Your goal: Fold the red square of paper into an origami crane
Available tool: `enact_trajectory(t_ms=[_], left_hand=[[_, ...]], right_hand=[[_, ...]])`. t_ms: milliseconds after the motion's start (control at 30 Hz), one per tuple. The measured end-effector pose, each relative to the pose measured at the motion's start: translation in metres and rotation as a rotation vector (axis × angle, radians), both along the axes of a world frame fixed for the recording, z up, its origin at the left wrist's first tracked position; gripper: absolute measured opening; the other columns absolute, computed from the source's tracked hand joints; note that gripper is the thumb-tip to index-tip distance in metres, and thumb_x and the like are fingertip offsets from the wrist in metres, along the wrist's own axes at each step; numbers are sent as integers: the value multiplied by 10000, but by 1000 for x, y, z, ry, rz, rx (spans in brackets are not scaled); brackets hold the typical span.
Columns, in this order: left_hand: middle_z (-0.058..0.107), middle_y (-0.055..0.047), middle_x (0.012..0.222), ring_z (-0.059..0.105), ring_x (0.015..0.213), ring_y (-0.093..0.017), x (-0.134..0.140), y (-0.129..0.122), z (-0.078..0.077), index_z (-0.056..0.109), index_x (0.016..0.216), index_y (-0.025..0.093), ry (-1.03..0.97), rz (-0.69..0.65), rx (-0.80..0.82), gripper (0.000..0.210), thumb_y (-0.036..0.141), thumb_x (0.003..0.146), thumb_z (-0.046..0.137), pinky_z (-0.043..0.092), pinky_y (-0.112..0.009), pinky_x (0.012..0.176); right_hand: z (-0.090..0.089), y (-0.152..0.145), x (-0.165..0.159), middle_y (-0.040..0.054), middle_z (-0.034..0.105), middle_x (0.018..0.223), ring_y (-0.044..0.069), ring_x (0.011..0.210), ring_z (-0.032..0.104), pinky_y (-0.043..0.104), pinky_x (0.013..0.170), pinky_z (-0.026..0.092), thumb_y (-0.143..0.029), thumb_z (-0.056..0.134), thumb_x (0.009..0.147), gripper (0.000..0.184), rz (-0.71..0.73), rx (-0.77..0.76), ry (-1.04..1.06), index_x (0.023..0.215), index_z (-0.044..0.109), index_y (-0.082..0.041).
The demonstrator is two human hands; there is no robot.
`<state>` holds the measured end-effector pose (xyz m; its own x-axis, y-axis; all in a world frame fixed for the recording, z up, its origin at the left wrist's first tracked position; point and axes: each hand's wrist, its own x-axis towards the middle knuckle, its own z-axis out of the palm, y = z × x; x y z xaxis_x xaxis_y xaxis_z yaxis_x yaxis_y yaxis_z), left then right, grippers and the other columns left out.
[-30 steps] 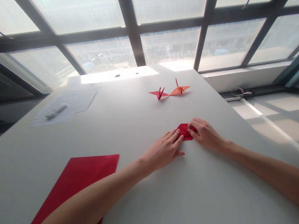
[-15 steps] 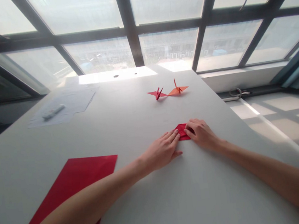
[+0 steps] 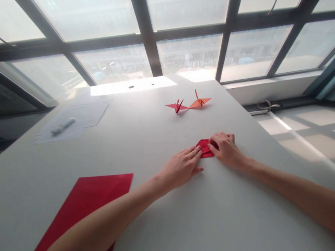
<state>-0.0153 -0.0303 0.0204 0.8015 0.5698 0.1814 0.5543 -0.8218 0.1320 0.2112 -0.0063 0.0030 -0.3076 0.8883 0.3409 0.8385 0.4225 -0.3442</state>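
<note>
The folded paper (image 3: 204,148) is small, deep red and lies flat on the pale tabletop (image 3: 145,143), right of its middle. It has been creased down to a compact, angular shape (a pointed corner aims away toward the windows). Only its left part shows; the right part is covered by fingers pressing it down. Its edges look crisp and sharp.

At centre frame the left hand (image 3: 181,166) lies flat on the table (image 3: 145,143), fingertips touching a small folded red paper (image 3: 204,148) — the right hand (image 3: 225,150) presses its other side. A red crane (image 3: 177,106) and an orange crane (image 3: 199,101) stand above; a red sheet (image 3: 83,210) lies lower left.
</note>
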Motion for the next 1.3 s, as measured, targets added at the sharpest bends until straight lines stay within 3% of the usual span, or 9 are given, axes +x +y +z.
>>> enact_trajectory(t_ms=[300,533,600,767,833,1033,1133,1233,1300], left_hand=[[441,-138,1475,374,1397,-221,0,-1,-2,383,1434,145,-8,19,-4,525,422,989,409,318,-366,1153],[409,-147,1494,345,1413,-225,1,0,-7,376,1437,131,3,22,23,535,413,985,418,333,-360,1139],[403,-150,1498,336,1417,-224,1,-1,-8,376,1436,118,12,22,34,531,402,989,413,316,-352,1147],[396,-167,1497,351,1408,-227,3,-2,-7,381,1429,88,38,34,55,528,381,991,412,305,-349,1152],[399,-166,1496,358,1405,-230,3,-3,-7,387,1426,93,48,39,55,525,382,989,418,316,-353,1145],[393,-163,1500,344,1412,-231,2,-3,-8,393,1424,91,39,33,72,523,389,995,402,296,-350,1159],[396,-156,1500,334,1418,-222,2,-2,-8,390,1426,95,33,27,66,523,395,997,392,287,-343,1165],[392,-151,1504,323,1423,-219,2,-2,-7,381,1431,93,38,27,59,531,399,998,389,282,-335,1167],[391,-144,1506,315,1427,-217,2,-3,-7,365,1441,100,39,30,58,530,393,1000,383,274,-337,1172]], right_hand=[[-6,2,2,56,651,956,236,935,519,361,785,250,-236,518,889,94,-72,-31,29,928,603,-229],[17,-2,17,73,628,975,243,974,524,386,866,295,-195,479,904,191,-111,124,100,942,663,-228],[20,-4,18,71,633,964,245,974,528,383,863,308,-239,491,912,183,-88,82,92,900,673,-225],[12,-3,17,49,640,907,249,984,530,371,815,311,-302,513,899,200,-111,-201,64,796,662,-218],[7,-2,16,57,631,921,254,979,518,376,799,298,-305,500,912,212,-108,-221,6,796,654,-215],[-2,-4,15,115,606,951,265,939,472,400,786,271,-223,441,950,205,-54,21,-258,836,605,-178],[0,-4,20,137,605,930,275,920,468,410,784,272,-200,424,950,219,-61,58,-350,840,609,-162],[9,-9,23,153,617,958,284,933,491,422,808,294,-216,417,953,243,-145,86,-336,876,637,-148],[16,-16,19,162,623,1092,288,1033,506,439,887,307,-241,383,976,285,-139,121,-273,1036,646,-148]])
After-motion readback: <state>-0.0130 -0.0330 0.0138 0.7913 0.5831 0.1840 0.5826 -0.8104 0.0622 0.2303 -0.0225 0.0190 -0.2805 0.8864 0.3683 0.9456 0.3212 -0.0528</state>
